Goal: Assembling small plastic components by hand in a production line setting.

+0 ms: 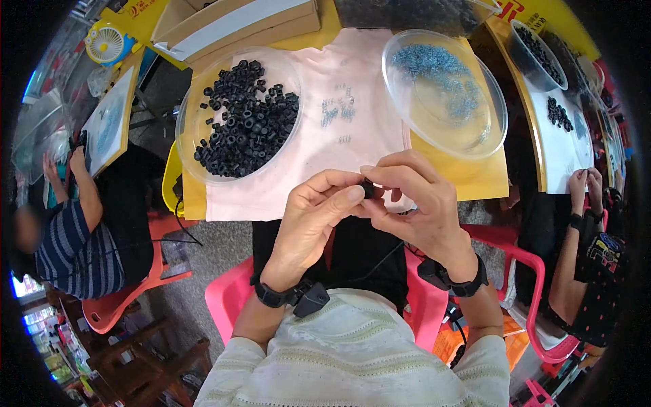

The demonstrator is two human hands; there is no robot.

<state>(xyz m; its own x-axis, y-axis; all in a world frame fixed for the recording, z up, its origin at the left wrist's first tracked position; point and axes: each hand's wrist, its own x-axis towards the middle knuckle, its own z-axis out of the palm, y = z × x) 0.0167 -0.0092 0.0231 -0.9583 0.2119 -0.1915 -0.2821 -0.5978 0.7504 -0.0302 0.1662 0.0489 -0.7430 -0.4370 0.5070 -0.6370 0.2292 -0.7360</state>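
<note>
Find the small black piece right where meeting fingertips of left hand and right hand touch. Judge both grips as narrow, closed on the piece from opposite sides with thumbs and index fingers. Cannot tell the facing of its bore, nor the presence of a second part inside, behind so much finger.

Steady the piece with the left hand and do the fine turning or pressing with the right, never twisting both at once. Pinch only by the outer wall, leaving the open end free for a look. Press straight along the axis with even thumb pressure; tilting would likely jam or pop such a small round thing out of the fingers. Work above the pale pink cloth, spread beneath and ahead of the hands over the yellow tabletop, for a soft catch after any slip.

Reach forward-left of the left hand for more black parts, heaped in a clear tub. Look forward-right of the right hand for fine blue-grey bits in a second clear tub, too small to make out singly.
</note>
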